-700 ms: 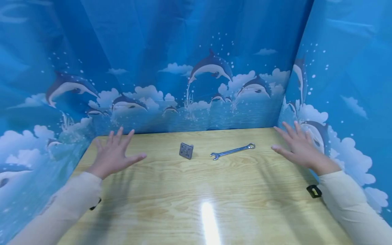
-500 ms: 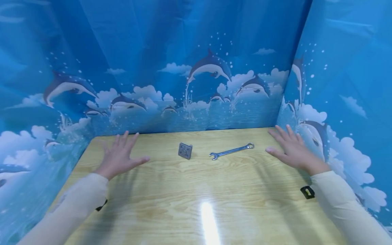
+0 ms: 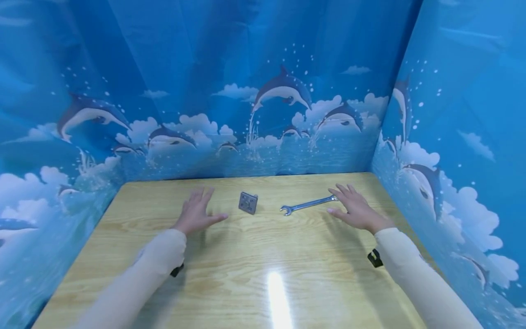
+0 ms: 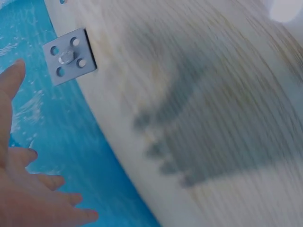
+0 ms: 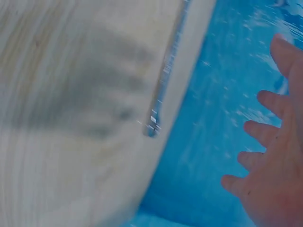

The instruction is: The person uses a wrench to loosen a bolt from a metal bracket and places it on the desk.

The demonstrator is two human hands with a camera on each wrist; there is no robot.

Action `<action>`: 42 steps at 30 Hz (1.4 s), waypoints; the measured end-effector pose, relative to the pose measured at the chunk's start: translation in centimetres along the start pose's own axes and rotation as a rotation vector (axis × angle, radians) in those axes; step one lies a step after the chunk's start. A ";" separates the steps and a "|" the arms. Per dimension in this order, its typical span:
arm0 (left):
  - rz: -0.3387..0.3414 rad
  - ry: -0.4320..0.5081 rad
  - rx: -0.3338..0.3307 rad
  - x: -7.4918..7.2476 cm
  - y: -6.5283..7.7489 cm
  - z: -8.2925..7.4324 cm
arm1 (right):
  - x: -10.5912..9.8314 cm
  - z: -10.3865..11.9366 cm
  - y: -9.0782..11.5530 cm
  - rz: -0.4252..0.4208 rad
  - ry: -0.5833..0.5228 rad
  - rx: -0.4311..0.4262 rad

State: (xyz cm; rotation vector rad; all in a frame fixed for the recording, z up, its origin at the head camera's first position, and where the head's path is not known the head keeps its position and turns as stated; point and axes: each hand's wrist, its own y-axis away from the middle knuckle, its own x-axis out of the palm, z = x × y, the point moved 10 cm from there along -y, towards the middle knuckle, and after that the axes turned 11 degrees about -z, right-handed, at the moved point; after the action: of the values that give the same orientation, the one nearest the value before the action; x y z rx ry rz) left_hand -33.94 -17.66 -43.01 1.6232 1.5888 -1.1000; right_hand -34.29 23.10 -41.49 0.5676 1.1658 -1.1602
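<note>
My fingers (image 4: 51,181) are spread on both sides and grip nothing; each thumb stands well away from its neighbours, so I read both hands as unloaded. My left hand (image 3: 196,215) hangs left of centre in the head view; near it, just left of the frame's middle, is the square metal plate (image 3: 248,203), a hole near each corner; it leans rather than lying flat, probably because the stem behind its face props it; in the left wrist view it sits at upper left, with a round nub at its centre and my thumb apart from it.

My right hand (image 3: 356,211) hangs right of centre in the head view; its fingertips overlap the ring end of the combination wrench (image 3: 308,204), whose open end points left, towards the plate; from there I cannot tell whether they touch, but the right wrist view shows the ring end near the centre and my hand apart at the right edge. The wrench lies flat on the wood-grain table (image 3: 230,292), slanting slightly; I judge the two pieces are set side by side so that each hand has one within easy reach; the blurred hand shadow (image 4: 213,127) in the left wrist view suggests I hold that hand raised, clear of the wood.
</note>
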 end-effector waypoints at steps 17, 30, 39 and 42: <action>-0.114 0.404 -0.247 8.3 -3.5 0.4 | 8.0 0.1 -3.7 -0.024 -0.247 0.047; -0.220 0.381 -0.323 10.9 -4.1 -1.3 | 8.7 -0.5 -3.9 -0.095 -0.126 0.059; -0.287 0.257 -0.374 10.7 -3.5 -1.6 | 9.3 -1.5 -3.8 -0.131 0.014 0.129; -0.314 0.235 -0.369 10.7 -3.4 -1.7 | 9.1 -1.3 -3.8 -0.170 0.028 0.116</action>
State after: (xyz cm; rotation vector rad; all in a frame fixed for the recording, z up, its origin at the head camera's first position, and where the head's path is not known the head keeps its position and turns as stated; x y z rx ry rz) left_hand -37.76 -10.75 -51.10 1.3211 2.1124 -0.7194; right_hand -38.74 19.20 -49.52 0.5824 1.1936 -1.3762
